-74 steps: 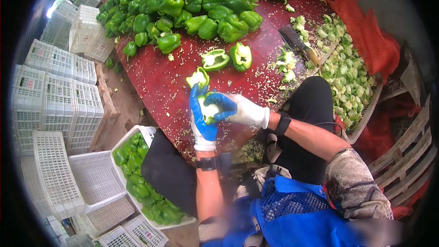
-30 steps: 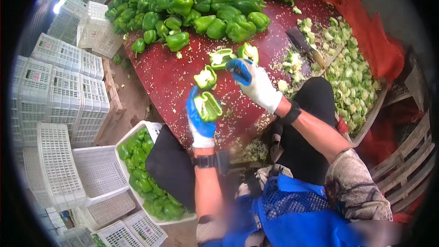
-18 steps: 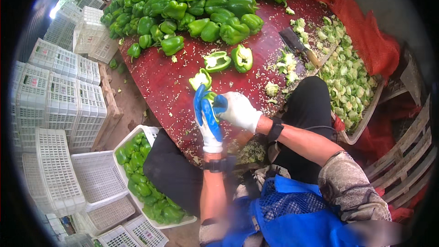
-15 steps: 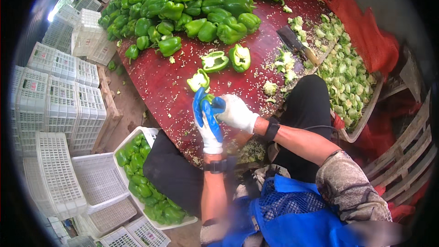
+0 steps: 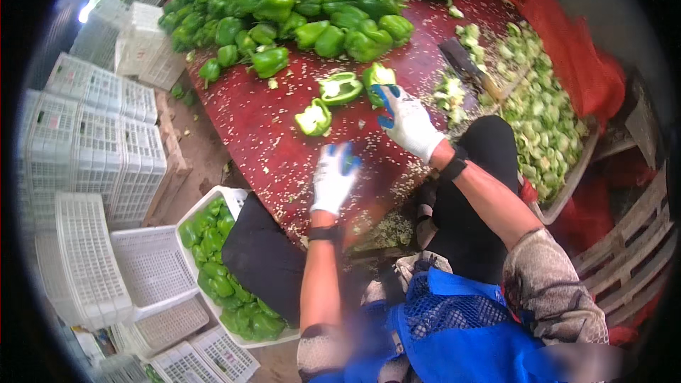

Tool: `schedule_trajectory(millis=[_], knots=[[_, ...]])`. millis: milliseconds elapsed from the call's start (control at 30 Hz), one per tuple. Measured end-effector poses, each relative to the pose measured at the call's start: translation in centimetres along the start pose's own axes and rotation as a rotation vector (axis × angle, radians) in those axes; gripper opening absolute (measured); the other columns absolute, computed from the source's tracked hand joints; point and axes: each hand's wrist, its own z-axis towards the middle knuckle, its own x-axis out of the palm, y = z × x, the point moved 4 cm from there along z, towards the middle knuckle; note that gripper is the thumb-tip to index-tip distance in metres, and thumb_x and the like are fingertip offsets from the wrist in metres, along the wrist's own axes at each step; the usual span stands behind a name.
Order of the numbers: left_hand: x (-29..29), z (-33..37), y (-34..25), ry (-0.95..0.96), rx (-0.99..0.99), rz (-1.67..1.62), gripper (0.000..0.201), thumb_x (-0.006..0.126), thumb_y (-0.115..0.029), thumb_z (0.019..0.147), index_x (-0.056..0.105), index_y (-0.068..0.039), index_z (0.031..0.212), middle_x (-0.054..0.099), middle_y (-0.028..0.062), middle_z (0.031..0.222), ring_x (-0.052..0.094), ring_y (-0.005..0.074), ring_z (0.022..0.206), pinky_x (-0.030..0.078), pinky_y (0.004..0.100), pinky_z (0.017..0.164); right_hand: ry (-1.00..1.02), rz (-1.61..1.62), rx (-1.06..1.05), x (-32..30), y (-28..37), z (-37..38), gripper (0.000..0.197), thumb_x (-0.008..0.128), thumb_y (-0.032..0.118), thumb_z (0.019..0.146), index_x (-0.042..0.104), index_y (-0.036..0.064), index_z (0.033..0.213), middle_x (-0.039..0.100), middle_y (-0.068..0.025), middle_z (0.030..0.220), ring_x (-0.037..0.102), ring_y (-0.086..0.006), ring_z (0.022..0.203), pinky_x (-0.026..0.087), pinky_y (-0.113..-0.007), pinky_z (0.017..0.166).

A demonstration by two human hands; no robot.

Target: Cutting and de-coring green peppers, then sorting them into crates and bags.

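My left hand [image 5: 335, 179], in a white glove with blue fingers, is smeared by motion above the near part of the red table [image 5: 277, 163]. Its fingers curl round a piece of green pepper [image 5: 350, 163], mostly hidden by the glove. My right hand [image 5: 413, 128], gloved alike, reaches forward with thumb and fingers apart. Its fingertips are at a cut pepper half [image 5: 376, 79]; contact is hard to make out. Beside that lie a second half [image 5: 340, 89], cut side up, and a third half [image 5: 313, 118] with pale core showing.
Whole green peppers [image 5: 298, 7] are heaped along the far side. A cleaver [image 5: 468, 67] lies at the right, by a tray of pepper cores [image 5: 546, 128]. Left of my knee stands a white crate of peppers [image 5: 227, 276]; stacked crates [image 5: 92, 149] stand farther left. Seeds litter the table.
My hands have parted. The right has moved forward and right to the pepper half, its fingers spreading; the left has moved slightly down and away from the right with the green pepper piece.
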Motion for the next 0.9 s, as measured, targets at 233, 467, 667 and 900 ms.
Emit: schedule_trajectory(millis=[233, 467, 667, 900], knots=[[-11.8, -1.8, -4.9, -0.379, -0.188, -0.548, 0.047, 0.065, -0.008, 0.088, 0.053, 0.000, 0.132, 0.058, 0.0116, 0.124, 0.055, 0.0211, 0.112, 0.045, 0.0346, 0.097, 0.067, 0.232, -0.252, 3.2, 4.2, 2.5, 0.038, 0.065, 0.011, 0.084, 0.056, 0.0054, 0.121, 0.061, -0.0201, 0.110, 0.062, -0.0390, 0.094, 0.049, -0.047, 0.079], [-29.5, -18.7, 4.5, -0.881, -0.423, -0.452, 0.041, 0.056, -0.018, 0.097, 0.053, 0.003, 0.132, 0.057, 0.0101, 0.128, 0.054, 0.0170, 0.114, 0.044, 0.0319, 0.098, 0.224, -0.306, -0.495, 10.9, 5.0, 6.0, 0.049, 0.070, 0.013, 0.079, 0.054, 0.0055, 0.124, 0.061, -0.0229, 0.103, 0.062, -0.0378, 0.089, 0.050, -0.046, 0.077], [-30.4, -34.6, 12.2, -1.003, -0.853, -0.377, 0.039, 0.059, -0.023, 0.097, 0.056, 0.000, 0.129, 0.058, 0.0083, 0.120, 0.054, 0.0162, 0.106, 0.044, 0.0310, 0.096, 0.238, -0.410, -0.454, 13.3, 0.9, 5.9, 0.061, 0.071, 0.019, 0.079, 0.049, 0.0071, 0.135, 0.057, -0.0251, 0.112, 0.057, -0.0397, 0.103, 0.047, -0.046, 0.088], [-20.1, -36.8, 16.8, -0.897, -0.892, -0.353, 0.051, 0.069, -0.013, 0.088, 0.051, -0.005, 0.135, 0.053, 0.0161, 0.132, 0.051, 0.0249, 0.119, 0.042, 0.0381, 0.101, 0.238, -0.343, -0.451, 11.9, 0.4, 4.6, 0.071, 0.074, 0.018, 0.079, 0.042, 0.0104, 0.141, 0.056, -0.0223, 0.121, 0.057, -0.0395, 0.107, 0.047, -0.045, 0.092]])
